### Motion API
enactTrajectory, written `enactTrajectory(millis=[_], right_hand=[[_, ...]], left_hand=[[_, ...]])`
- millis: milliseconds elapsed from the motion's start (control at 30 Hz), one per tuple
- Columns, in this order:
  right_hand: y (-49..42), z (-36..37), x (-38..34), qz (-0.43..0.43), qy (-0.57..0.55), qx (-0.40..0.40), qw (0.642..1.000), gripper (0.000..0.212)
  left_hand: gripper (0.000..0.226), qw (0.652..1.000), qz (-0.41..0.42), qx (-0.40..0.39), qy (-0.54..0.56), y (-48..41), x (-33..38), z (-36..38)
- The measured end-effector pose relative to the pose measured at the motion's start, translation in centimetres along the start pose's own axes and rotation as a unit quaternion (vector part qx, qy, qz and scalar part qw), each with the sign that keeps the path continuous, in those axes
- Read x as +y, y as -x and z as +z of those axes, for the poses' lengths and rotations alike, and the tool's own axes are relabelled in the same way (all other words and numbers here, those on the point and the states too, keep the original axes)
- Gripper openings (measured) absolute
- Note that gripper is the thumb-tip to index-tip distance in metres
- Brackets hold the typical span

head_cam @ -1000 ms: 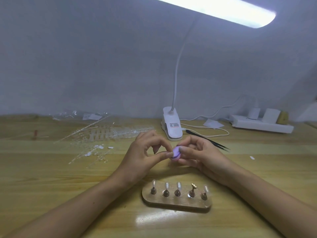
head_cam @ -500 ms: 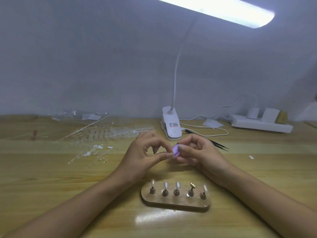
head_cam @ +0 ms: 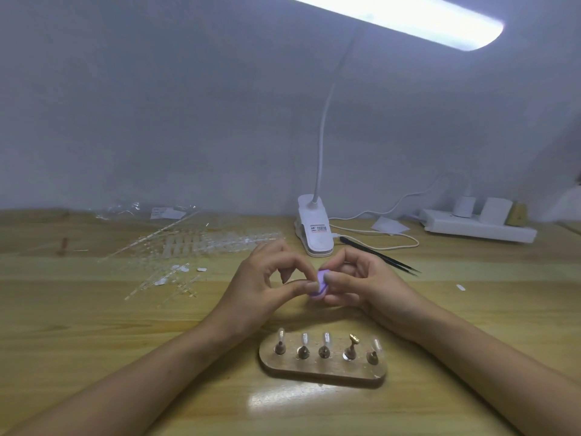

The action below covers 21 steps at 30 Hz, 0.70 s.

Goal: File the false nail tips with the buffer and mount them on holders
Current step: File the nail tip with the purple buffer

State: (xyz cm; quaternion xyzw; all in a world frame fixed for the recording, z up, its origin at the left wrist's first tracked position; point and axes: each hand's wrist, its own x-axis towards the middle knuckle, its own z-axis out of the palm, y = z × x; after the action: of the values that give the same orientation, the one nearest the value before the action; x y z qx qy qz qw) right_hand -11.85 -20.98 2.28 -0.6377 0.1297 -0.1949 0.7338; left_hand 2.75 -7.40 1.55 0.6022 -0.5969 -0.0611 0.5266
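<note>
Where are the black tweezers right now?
In the head view, the black tweezers lie on the wooden table, just right of the white lamp clamp and behind the right hand.

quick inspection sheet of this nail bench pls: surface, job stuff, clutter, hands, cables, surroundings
Surface: wooden table, with a glare patch near the front edge.
Job's things: purple buffer between the hands; wooden stand with five holders, four carrying clear tips, the fourth holder from the left bare; strips of clear tips at the left.
Clutter: loose tips, black tweezers, plastic bag, paper scrap.
Grippers: right hand grips the buffer; left hand pinches at its edge, what it holds is too small to tell.
Cables: white cable loops beside the clip lamp; power strip with plugs.
Surroundings: plain wall, lit lamp head overhead.
</note>
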Motion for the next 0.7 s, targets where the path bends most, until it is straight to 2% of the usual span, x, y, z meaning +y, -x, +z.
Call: enactTrajectory(millis=[133,233,367,467,600,700], right_hand=[[-0.02,0.05,0.09,0.003,0.009,0.001,1.000,0.021],[0.22,0.25,0.09,-0.002,0.022,-0.031,0.999,0.021],[0.12,0.00,0.08,-0.010,-0.002,0.011,1.000,0.021],[0.21,0.13,0.10,-0.005,0.029,-0.042,0.999,0.017],[0.01,-0.10,0.22,-0.016,-0.013,0.010,1.000,0.018],[0.03,0.08,0.29,-0.007,0.027,-0.037,0.999,0.018]], left_hand=[[0.007,1.000,0.000,0.019,-0.012,-0.19,-0.11,-0.12],[0.008,1.000,-0.001,0.015,-0.017,-0.22,-0.27,-0.12],[0.010,1.000,0.005,0.012,-0.010,-0.24,-0.29,-0.11],[0.007,1.000,0.007,0.017,-0.013,-0.29,-0.36,-0.11],[0.015,1.000,0.011,0.019,-0.006,-0.22,-0.38,-0.15],[0.012,1.000,0.014,0.024,-0.013,-0.26,-0.29,-0.12]])
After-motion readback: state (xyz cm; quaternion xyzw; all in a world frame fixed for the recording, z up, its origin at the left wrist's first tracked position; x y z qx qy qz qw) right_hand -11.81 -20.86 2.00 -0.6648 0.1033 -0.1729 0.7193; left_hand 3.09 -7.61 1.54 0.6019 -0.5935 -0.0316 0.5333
